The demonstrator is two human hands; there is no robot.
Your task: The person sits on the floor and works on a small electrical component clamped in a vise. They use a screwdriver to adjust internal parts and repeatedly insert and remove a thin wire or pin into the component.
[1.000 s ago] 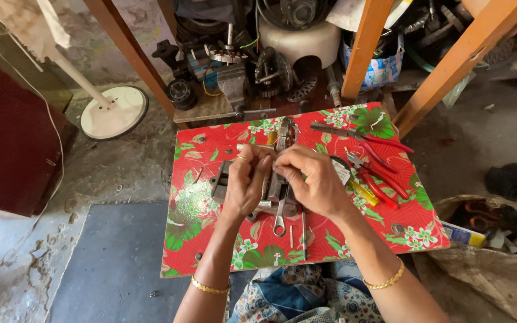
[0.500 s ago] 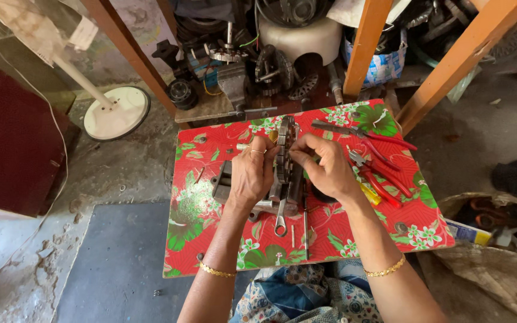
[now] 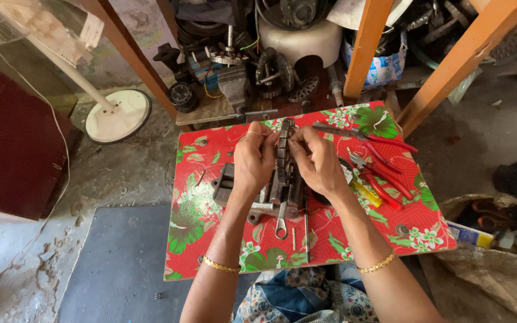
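Observation:
A dark metal motor core [image 3: 283, 161] stands on edge in the middle of a low table with a red flowered cover [image 3: 210, 239]. My left hand [image 3: 254, 157] presses against its left side, fingers curled at its upper rim. My right hand [image 3: 316, 160] grips its right side, fingertips at the same upper rim. Under the core lie a silver spanner [image 3: 280, 224] and a flat grey metal block [image 3: 224, 183].
Red-handled pliers [image 3: 384, 160] and a yellow-handled tool [image 3: 367, 194] lie right of my hands. Motor parts [image 3: 234, 72] crowd the shelf beyond the table, between orange wooden legs [image 3: 366, 48]. A white fan base [image 3: 118, 116] stands left. A sack [image 3: 498, 263] sits at the right.
Both hands have slid from the near part of the core up to its far upper rim. The core now stands more upright between them.

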